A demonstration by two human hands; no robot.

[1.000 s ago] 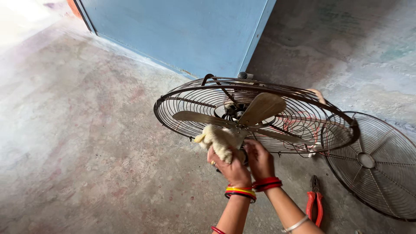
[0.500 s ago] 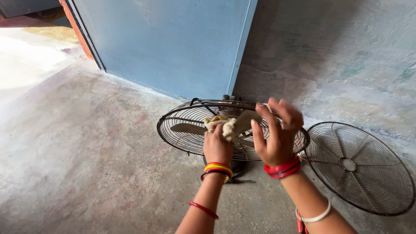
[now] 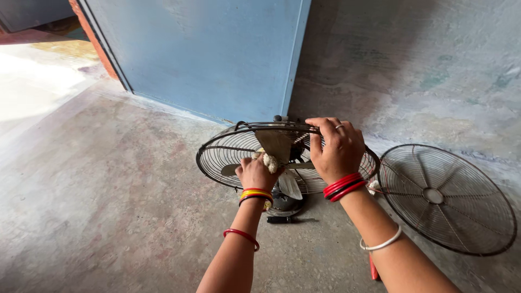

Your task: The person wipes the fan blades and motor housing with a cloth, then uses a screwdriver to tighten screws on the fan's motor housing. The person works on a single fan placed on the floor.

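Observation:
A table fan (image 3: pixel 233 149) with a rusty rear wire guard and pale blades stands on the concrete floor in front of me. My left hand (image 3: pixel 254 173) is closed around a pale crumpled cloth (image 3: pixel 269 161), pressed against a blade near the hub. My right hand (image 3: pixel 336 147) grips the top rim of the guard. Both wrists wear coloured bangles.
The detached front grille (image 3: pixel 445 198) leans against the grey wall at the right. A dark screwdriver (image 3: pixel 287 220) lies on the floor by the fan base. Red-handled pliers (image 3: pixel 373 268) lie near my right forearm. A blue door (image 3: pixel 217 54) stands behind the fan.
The view has risen and the fan stands more upright. My right hand has left the hub area and taken hold of the guard's top rim. My left hand keeps the cloth on the blades.

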